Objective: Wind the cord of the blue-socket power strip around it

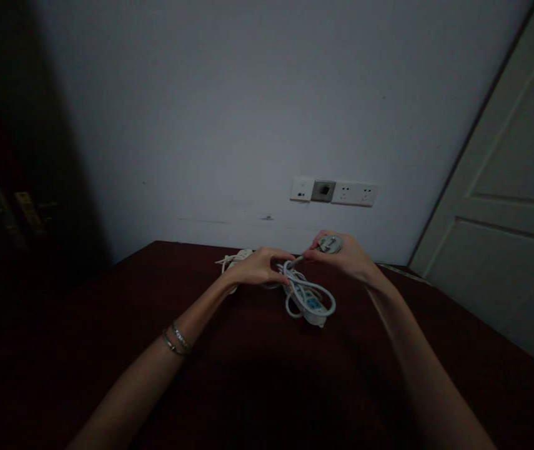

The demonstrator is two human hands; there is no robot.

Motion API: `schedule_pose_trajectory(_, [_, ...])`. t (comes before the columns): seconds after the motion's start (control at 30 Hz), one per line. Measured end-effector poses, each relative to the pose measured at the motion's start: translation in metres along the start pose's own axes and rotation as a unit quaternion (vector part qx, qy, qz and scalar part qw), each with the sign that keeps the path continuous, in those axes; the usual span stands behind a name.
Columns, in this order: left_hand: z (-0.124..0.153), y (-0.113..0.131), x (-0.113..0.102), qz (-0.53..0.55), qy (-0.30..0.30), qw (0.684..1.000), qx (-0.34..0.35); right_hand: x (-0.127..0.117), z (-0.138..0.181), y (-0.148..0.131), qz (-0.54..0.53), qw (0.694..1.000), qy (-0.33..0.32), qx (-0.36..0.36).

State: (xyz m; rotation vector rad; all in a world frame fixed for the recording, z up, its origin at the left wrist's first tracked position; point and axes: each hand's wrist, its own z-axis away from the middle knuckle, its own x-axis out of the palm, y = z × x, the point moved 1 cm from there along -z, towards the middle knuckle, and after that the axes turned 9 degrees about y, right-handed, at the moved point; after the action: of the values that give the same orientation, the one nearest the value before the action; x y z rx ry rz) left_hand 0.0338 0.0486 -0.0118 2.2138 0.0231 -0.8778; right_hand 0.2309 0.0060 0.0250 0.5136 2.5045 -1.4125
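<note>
Handling of a corded power strip on a counter point(210, 325), seen from the head. The power strip point(316, 303) lies near the wall, partly covered by the loops of its pale cord point(319, 287). The left hand point(260, 267) curves its thumb and fingers around the near side of these loops, pinching them. The right hand point(344, 256) pinches the plug point(330, 244), raised above the counter with its prongs exposed. A second pale item point(243, 255), with its own cord, lies behind the left hand. The wall sockets point(355, 194) are above and well apart from the plug. Progress, as judged: the work appears partway along, with most of the visible cord gathered in loops; the 1 stretch ending at the plug is not yet within them. Whether any tie binds the loops cannot be told.
</note>
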Motion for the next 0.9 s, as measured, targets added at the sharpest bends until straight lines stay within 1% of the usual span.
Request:
schedule_pose_trajectory(0.13, [-0.001, -0.001, 0.004, 0.064, 0.024, 0.998, -0.010, 0.003, 0.000, 0.004, -0.009, 1.000, 0.001, 0.009])
schedule_pose_trajectory(0.23, [0.000, 0.005, 0.008, 0.118, 0.027, 0.993, -0.003, 0.006, 0.001, 0.007, -0.045, 0.998, -0.015, 0.047])
schedule_pose_trajectory(0.33, [0.001, 0.013, 0.011, 0.139, 0.040, 0.989, 0.010, 0.009, 0.002, 0.009, -0.067, 0.994, -0.040, 0.077])
schedule_pose_trajectory(0.43, [0.002, 0.020, 0.011, 0.119, 0.052, 0.991, 0.019, 0.011, 0.002, 0.010, -0.055, 0.994, -0.059, 0.073])
schedule_pose_trajectory(0.53, [0.002, 0.026, 0.011, 0.073, 0.060, 0.995, 0.024, 0.013, 0.002, 0.009, -0.068, 0.993, -0.077, 0.053])
schedule_pose_trajectory(0.63, [0.002, 0.029, 0.010, 0.026, 0.066, 0.997, 0.036, 0.016, 0.003, 0.007, -0.077, 0.993, -0.073, 0.043])
schedule_pose_trajectory(0.77, [0.003, 0.029, 0.010, -0.016, 0.084, 0.995, 0.050, 0.017, 0.004, 0.006, -0.071, 0.995, -0.059, 0.048])
schedule_pose_trajectory(0.9, [0.004, 0.029, 0.014, -0.043, 0.085, 0.993, 0.063, 0.017, 0.001, 0.011, -0.095, 0.991, -0.080, 0.047])
